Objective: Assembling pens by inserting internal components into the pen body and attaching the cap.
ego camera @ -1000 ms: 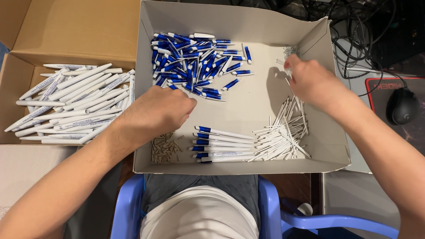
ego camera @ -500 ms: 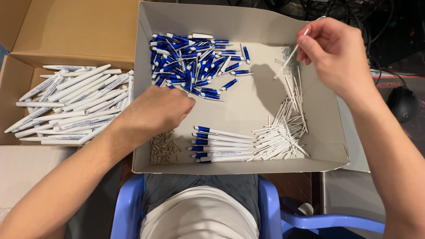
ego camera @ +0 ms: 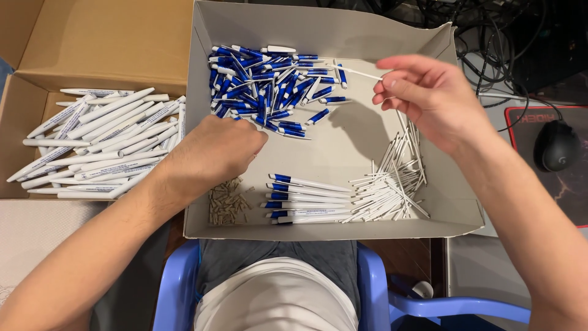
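Observation:
A shallow grey cardboard box (ego camera: 318,37) lies on my lap. My right hand (ego camera: 429,95) hovers over its right side and pinches a thin white pen refill (ego camera: 358,72) that points left. My left hand (ego camera: 211,153) rests curled on the box floor beside a heap of blue-and-white pen parts (ego camera: 272,89), fingers closed; whatever it holds is hidden. In front lie a short row of assembled blue-and-white pens (ego camera: 306,199), a pile of white refills (ego camera: 392,181) and a small heap of tiny springs (ego camera: 226,202).
A brown carton (ego camera: 92,37) at the left holds several white pens (ego camera: 98,144). A black mouse (ego camera: 554,144) sits on a mat at the right, with tangled cables (ego camera: 490,37) behind the box. A blue plastic chair (ego camera: 177,288) shows beneath me.
My right hand picked a white refill from the pile, lifted it up, then carried it left over the box. My left hand stayed by the blue parts.

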